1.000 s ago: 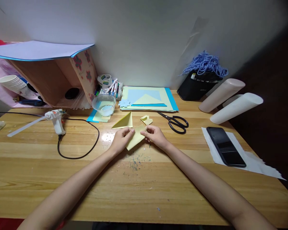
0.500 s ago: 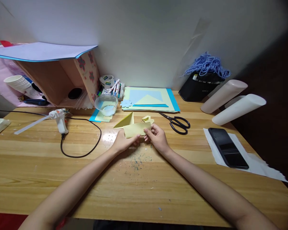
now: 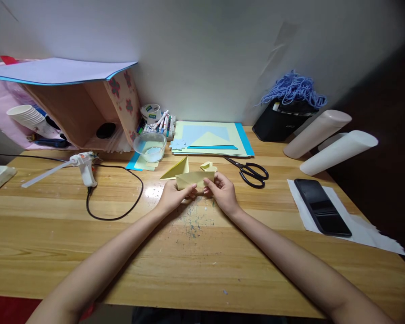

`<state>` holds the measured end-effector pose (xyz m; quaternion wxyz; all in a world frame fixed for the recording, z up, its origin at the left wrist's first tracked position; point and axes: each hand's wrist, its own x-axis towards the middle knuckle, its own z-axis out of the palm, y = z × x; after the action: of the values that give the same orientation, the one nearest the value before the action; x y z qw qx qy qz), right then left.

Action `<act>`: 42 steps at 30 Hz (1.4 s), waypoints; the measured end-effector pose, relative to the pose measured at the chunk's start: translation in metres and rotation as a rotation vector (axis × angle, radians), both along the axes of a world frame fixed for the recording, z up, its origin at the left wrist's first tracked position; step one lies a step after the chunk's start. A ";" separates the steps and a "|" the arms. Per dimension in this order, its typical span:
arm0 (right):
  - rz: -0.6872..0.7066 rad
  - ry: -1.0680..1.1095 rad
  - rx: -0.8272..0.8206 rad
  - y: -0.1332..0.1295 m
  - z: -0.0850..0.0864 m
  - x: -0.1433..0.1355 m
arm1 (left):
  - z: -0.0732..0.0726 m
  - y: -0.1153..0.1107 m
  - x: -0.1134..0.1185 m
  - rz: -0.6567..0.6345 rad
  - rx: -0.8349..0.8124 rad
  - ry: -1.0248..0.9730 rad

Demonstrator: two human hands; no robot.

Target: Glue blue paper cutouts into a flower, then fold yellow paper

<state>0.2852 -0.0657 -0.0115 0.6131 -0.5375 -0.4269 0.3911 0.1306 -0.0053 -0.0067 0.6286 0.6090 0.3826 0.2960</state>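
Observation:
A pale yellow strip of paper (image 3: 195, 178) is held up between my two hands, its long side running left to right. My left hand (image 3: 174, 196) pinches it at the left, thumb on the near face. At the right end my right hand (image 3: 224, 194) grips it the same way, fingers curled behind. Just beyond the strip stand a folded yellow paper triangle (image 3: 178, 168) and a small folded yellow paper piece (image 3: 208, 166). Black-handled scissors (image 3: 251, 173) lie to the right of my right hand.
A white glue gun (image 3: 85, 167) with a looped cord is at left, near an open box (image 3: 70, 112). A clear plastic bowl (image 3: 150, 146), markers and stacked paper sheets (image 3: 245, 139) line the back. At right are a phone (image 3: 320, 207), two bottles and a black bag of blue yarn (image 3: 292, 90).
My thumbs have shifted up and closer to the strip's middle, and its upper edge now bows slightly. The strip sits a touch farther right in view.

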 end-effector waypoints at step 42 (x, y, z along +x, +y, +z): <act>0.007 -0.002 -0.060 0.001 0.003 0.002 | 0.008 -0.001 0.001 -0.045 -0.174 -0.056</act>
<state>0.2867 -0.0644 -0.0088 0.5950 -0.5544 -0.4173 0.4055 0.1311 -0.0067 0.0011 0.6962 0.5518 0.3753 0.2645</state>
